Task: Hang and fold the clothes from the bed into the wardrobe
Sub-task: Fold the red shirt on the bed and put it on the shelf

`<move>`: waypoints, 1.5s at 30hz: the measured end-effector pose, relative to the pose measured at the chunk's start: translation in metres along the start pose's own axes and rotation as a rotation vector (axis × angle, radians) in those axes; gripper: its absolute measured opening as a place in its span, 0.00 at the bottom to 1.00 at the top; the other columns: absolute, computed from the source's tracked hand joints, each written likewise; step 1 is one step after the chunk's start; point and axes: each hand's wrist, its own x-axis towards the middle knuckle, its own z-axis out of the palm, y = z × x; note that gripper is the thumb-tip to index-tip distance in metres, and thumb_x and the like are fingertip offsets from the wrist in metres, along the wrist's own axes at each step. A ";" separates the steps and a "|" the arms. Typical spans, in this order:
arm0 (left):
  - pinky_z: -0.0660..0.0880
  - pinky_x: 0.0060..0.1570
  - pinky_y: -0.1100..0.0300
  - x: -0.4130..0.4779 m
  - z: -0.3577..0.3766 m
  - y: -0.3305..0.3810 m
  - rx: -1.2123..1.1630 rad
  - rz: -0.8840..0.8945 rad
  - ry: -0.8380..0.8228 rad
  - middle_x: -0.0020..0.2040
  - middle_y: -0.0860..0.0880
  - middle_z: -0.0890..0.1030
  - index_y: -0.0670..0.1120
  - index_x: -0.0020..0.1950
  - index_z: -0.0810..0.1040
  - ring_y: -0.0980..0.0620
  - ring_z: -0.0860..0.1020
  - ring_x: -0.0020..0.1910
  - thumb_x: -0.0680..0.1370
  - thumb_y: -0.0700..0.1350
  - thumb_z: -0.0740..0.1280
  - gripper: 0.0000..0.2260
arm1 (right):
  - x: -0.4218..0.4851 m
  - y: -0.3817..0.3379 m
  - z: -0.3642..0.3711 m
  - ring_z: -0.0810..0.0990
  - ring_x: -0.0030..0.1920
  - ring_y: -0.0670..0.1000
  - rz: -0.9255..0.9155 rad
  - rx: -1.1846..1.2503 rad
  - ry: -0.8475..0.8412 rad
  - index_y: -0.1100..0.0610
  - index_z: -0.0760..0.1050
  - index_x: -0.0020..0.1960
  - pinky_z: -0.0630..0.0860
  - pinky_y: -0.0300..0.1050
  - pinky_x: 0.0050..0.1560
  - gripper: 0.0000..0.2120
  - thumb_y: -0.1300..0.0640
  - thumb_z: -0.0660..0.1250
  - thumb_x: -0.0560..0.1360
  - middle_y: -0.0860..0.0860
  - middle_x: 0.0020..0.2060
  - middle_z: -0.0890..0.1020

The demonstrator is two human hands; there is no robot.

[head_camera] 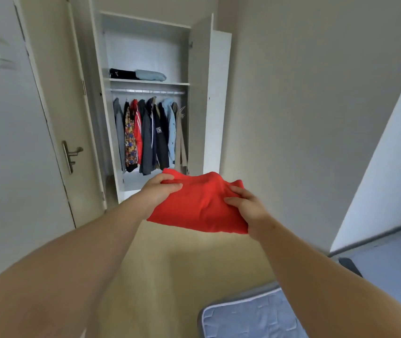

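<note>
A folded red garment (200,204) is held out in front of me at chest height. My left hand (158,190) grips its left edge with the thumb on top. My right hand (245,203) grips its right edge the same way. Ahead stands the open white wardrobe (195,106). Several jackets and coats (149,135) hang from its rail. On the shelf (149,82) above the rail lie a folded black item (122,73) and a folded light blue item (150,75). The corner of the bed (250,315) with a blue quilted cover shows at the bottom right.
A closed white room door with a metal handle (71,153) stands at the left beside the wardrobe. The wardrobe's right door (219,101) stands open toward me. Beige floor (182,264) lies between me and the wardrobe. A plain wall runs along the right.
</note>
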 end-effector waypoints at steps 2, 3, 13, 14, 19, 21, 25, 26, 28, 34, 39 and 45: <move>0.73 0.57 0.52 0.020 -0.026 -0.008 -0.011 -0.010 0.046 0.59 0.50 0.72 0.55 0.65 0.72 0.47 0.74 0.56 0.74 0.50 0.70 0.20 | 0.020 0.002 0.031 0.75 0.57 0.53 0.007 0.004 -0.020 0.49 0.75 0.59 0.73 0.47 0.57 0.18 0.65 0.68 0.72 0.50 0.57 0.76; 0.73 0.56 0.53 0.029 -0.035 -0.012 -0.013 -0.012 0.058 0.59 0.50 0.72 0.54 0.65 0.72 0.47 0.74 0.55 0.74 0.50 0.69 0.20 | 0.029 0.002 0.043 0.75 0.57 0.54 0.012 0.010 -0.029 0.49 0.75 0.58 0.73 0.47 0.58 0.18 0.65 0.68 0.72 0.50 0.58 0.76; 0.72 0.54 0.53 0.155 -0.098 -0.030 -0.038 -0.034 0.196 0.57 0.51 0.70 0.54 0.64 0.72 0.48 0.73 0.53 0.75 0.50 0.69 0.19 | 0.164 -0.010 0.135 0.75 0.58 0.58 0.069 0.020 -0.158 0.48 0.74 0.56 0.77 0.48 0.43 0.15 0.63 0.66 0.73 0.52 0.61 0.74; 0.72 0.53 0.53 0.176 -0.102 -0.027 -0.035 -0.027 0.212 0.58 0.51 0.70 0.54 0.64 0.72 0.48 0.73 0.53 0.75 0.50 0.69 0.18 | 0.187 -0.013 0.143 0.75 0.58 0.59 0.066 0.025 -0.171 0.48 0.74 0.56 0.77 0.50 0.44 0.15 0.63 0.66 0.73 0.52 0.62 0.74; 0.72 0.45 0.55 0.287 -0.107 -0.002 -0.048 -0.013 0.260 0.56 0.51 0.70 0.55 0.62 0.72 0.51 0.73 0.46 0.75 0.50 0.68 0.17 | 0.301 -0.036 0.166 0.74 0.56 0.59 0.043 0.046 -0.232 0.47 0.73 0.57 0.77 0.53 0.47 0.16 0.63 0.66 0.74 0.52 0.62 0.72; 0.71 0.48 0.54 0.323 -0.105 0.008 -0.048 -0.010 0.273 0.56 0.51 0.70 0.54 0.63 0.72 0.51 0.73 0.47 0.75 0.50 0.68 0.17 | 0.341 -0.049 0.171 0.74 0.54 0.57 0.028 0.043 -0.243 0.48 0.73 0.58 0.76 0.49 0.42 0.16 0.64 0.65 0.74 0.52 0.61 0.72; 0.72 0.52 0.53 0.399 -0.107 0.026 -0.059 0.009 0.306 0.57 0.50 0.71 0.53 0.63 0.72 0.48 0.74 0.52 0.75 0.49 0.68 0.17 | 0.420 -0.068 0.183 0.73 0.55 0.58 0.008 0.024 -0.261 0.47 0.73 0.58 0.74 0.45 0.37 0.16 0.63 0.65 0.74 0.51 0.60 0.72; 0.72 0.51 0.53 0.418 -0.108 0.029 -0.059 0.014 0.306 0.56 0.50 0.71 0.53 0.62 0.72 0.48 0.74 0.51 0.75 0.49 0.68 0.16 | 0.438 -0.071 0.187 0.73 0.55 0.58 0.008 0.023 -0.263 0.47 0.73 0.57 0.75 0.46 0.38 0.15 0.63 0.65 0.74 0.51 0.60 0.72; 0.72 0.49 0.54 0.457 -0.108 0.034 -0.058 0.017 0.302 0.57 0.50 0.71 0.54 0.61 0.72 0.48 0.73 0.50 0.76 0.49 0.68 0.15 | 0.476 -0.075 0.193 0.74 0.54 0.57 0.003 0.031 -0.255 0.47 0.74 0.55 0.76 0.50 0.45 0.15 0.63 0.66 0.74 0.51 0.59 0.72; 0.71 0.47 0.56 0.568 -0.106 0.050 -0.048 0.056 0.256 0.58 0.49 0.72 0.55 0.58 0.73 0.48 0.74 0.51 0.75 0.49 0.68 0.12 | 0.575 -0.087 0.205 0.76 0.51 0.56 -0.027 0.052 -0.202 0.49 0.74 0.56 0.74 0.45 0.38 0.15 0.64 0.66 0.73 0.52 0.59 0.74; 0.73 0.51 0.54 0.680 -0.120 0.066 -0.059 0.110 0.204 0.60 0.49 0.71 0.54 0.61 0.73 0.48 0.74 0.54 0.75 0.50 0.68 0.15 | 0.677 -0.105 0.236 0.76 0.44 0.51 -0.074 0.080 -0.167 0.49 0.74 0.55 0.72 0.42 0.35 0.14 0.64 0.66 0.74 0.51 0.55 0.76; 0.73 0.41 0.58 0.802 -0.154 0.102 -0.062 0.144 0.177 0.54 0.52 0.72 0.54 0.62 0.72 0.52 0.74 0.47 0.75 0.50 0.68 0.16 | 0.787 -0.141 0.284 0.76 0.43 0.48 -0.147 0.092 -0.163 0.49 0.73 0.54 0.72 0.41 0.36 0.14 0.64 0.66 0.74 0.46 0.46 0.76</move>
